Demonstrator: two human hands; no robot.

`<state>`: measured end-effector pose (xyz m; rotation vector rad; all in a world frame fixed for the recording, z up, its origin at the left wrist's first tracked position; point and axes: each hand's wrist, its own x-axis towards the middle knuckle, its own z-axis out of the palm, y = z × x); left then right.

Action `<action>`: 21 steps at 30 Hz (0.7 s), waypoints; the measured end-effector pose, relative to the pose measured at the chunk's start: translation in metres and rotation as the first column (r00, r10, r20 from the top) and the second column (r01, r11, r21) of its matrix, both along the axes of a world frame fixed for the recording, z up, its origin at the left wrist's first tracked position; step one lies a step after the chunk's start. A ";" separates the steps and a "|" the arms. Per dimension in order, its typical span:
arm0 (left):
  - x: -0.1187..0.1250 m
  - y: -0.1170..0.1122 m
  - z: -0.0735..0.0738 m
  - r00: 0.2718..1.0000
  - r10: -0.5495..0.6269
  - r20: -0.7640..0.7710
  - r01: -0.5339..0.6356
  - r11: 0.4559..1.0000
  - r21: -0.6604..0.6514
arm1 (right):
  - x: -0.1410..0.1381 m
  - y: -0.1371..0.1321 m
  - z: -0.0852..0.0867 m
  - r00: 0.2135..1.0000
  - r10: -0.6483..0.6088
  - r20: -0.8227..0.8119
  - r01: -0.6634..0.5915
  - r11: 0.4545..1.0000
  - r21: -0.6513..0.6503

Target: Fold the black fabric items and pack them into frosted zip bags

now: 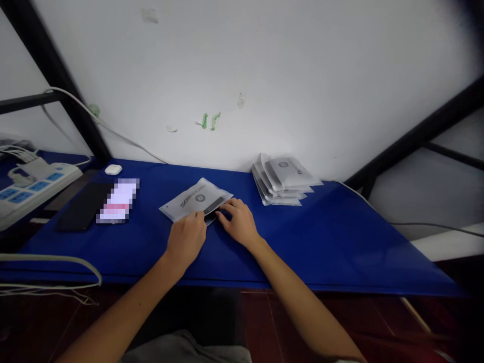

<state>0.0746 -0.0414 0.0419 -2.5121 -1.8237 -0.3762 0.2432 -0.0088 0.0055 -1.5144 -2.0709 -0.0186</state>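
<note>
A flat frosted white pouch [191,198] with dark lettering lies on the blue table [325,237] in the middle. A dark flat item [214,206] sticks out of its near open end. My left hand [187,239] rests at the pouch's near edge, fingers curled onto the pouch. My right hand [239,220] lies just right of it, fingers bent and pressed on the dark item at the pouch mouth. Both hands touch at the opening.
A stack of similar white pouches [283,180] lies against the wall at the back right. A black phone [83,205] and a lit screen [118,200] lie at the left, a small white case [113,169] behind them. A power strip [30,190] with cables sits far left.
</note>
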 end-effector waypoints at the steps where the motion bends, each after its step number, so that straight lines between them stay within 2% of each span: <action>1: 0.001 -0.002 0.000 0.999 -0.026 0.019 0.026 0.999 -0.024 | 0.000 0.000 -0.001 1.000 -0.006 -0.003 0.006 1.000 -0.012; 3: 0.001 -0.004 -0.001 0.991 -0.105 0.082 0.109 0.993 -0.047 | 0.000 0.001 -0.003 1.000 -0.025 0.000 0.025 0.999 -0.042; 5: -0.003 0.000 -0.001 0.977 -0.152 0.152 0.151 0.988 0.018 | -0.001 0.001 -0.003 0.999 -0.042 0.007 0.042 0.996 -0.078; 7: -0.012 0.008 -0.001 0.979 -0.092 0.184 0.067 0.988 0.136 | -0.002 0.001 -0.003 0.998 -0.065 0.004 0.065 0.992 -0.110; 9: -0.023 0.019 -0.002 0.984 0.072 0.162 -0.103 0.976 0.190 | -0.004 0.001 -0.001 0.995 -0.095 -0.018 0.092 0.986 -0.138; 11: -0.035 0.028 -0.005 0.968 0.234 0.088 -0.244 0.960 0.133 | -0.007 0.000 0.001 0.991 -0.125 -0.053 0.116 0.981 -0.158; 13: -0.044 0.034 -0.009 0.959 0.284 0.014 -0.284 0.958 0.047 | -0.010 0.000 0.002 0.986 -0.143 -0.085 0.126 0.976 -0.176; 16: -0.055 0.037 -0.014 0.964 0.264 0.033 -0.262 0.964 -0.053 | -0.012 0.001 0.002 0.979 -0.161 -0.127 0.133 0.970 -0.204; 21: -0.065 0.038 -0.022 0.956 0.209 0.206 -0.185 0.974 -0.131 | -0.010 0.005 -0.001 0.954 -0.149 -0.261 0.082 0.964 -0.252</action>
